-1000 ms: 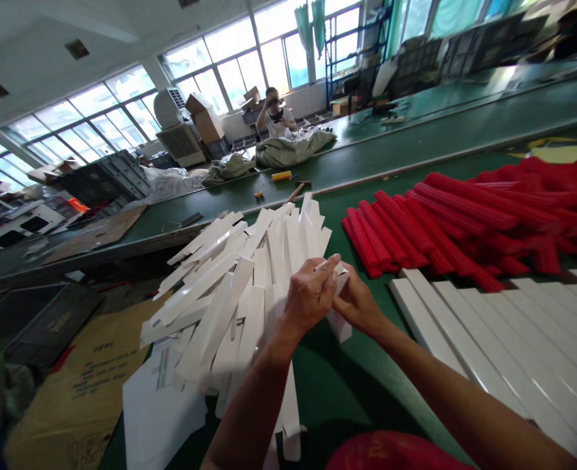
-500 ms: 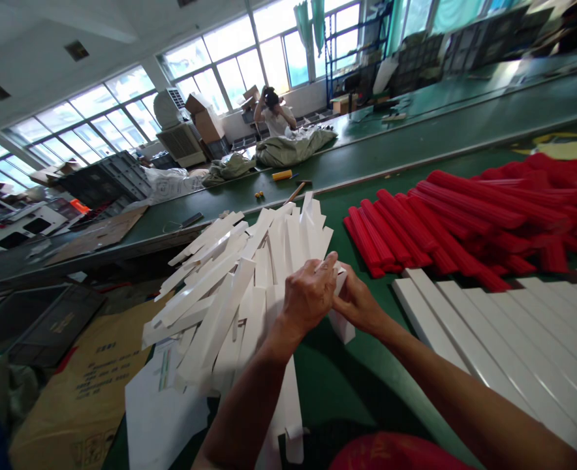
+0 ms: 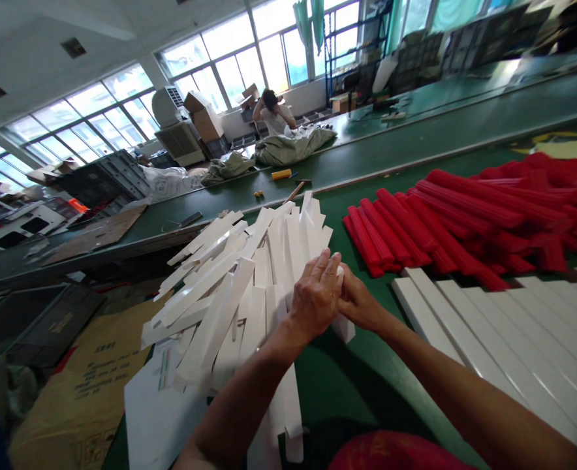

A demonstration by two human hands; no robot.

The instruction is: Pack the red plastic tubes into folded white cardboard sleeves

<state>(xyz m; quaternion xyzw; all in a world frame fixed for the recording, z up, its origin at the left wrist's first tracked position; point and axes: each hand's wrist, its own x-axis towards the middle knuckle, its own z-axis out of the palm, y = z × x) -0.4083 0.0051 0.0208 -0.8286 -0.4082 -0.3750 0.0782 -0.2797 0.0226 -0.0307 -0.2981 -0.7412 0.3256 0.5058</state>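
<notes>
A narrow white cardboard box stands on the green table between my hands, one end toward me and most of its length hidden. My left hand lies over its upper end with fingers pressed together. On the box's right side, my right hand is closed around it, thumb toward the left hand. Left of my hands spreads a loose pile of flat, partly folded white box blanks. Closed white boxes lie in a row beside my right forearm.
Beyond the white boxes a heap of red ribbed tubes covers the right of the table. A yellow cylinder lies farther back. At lower left are a brown sack and a grey crate. Another person sits across the table.
My left hand has shifted slightly right and flattened over the top of the box, its fingers straighter. My right hand and the box have barely moved.
</notes>
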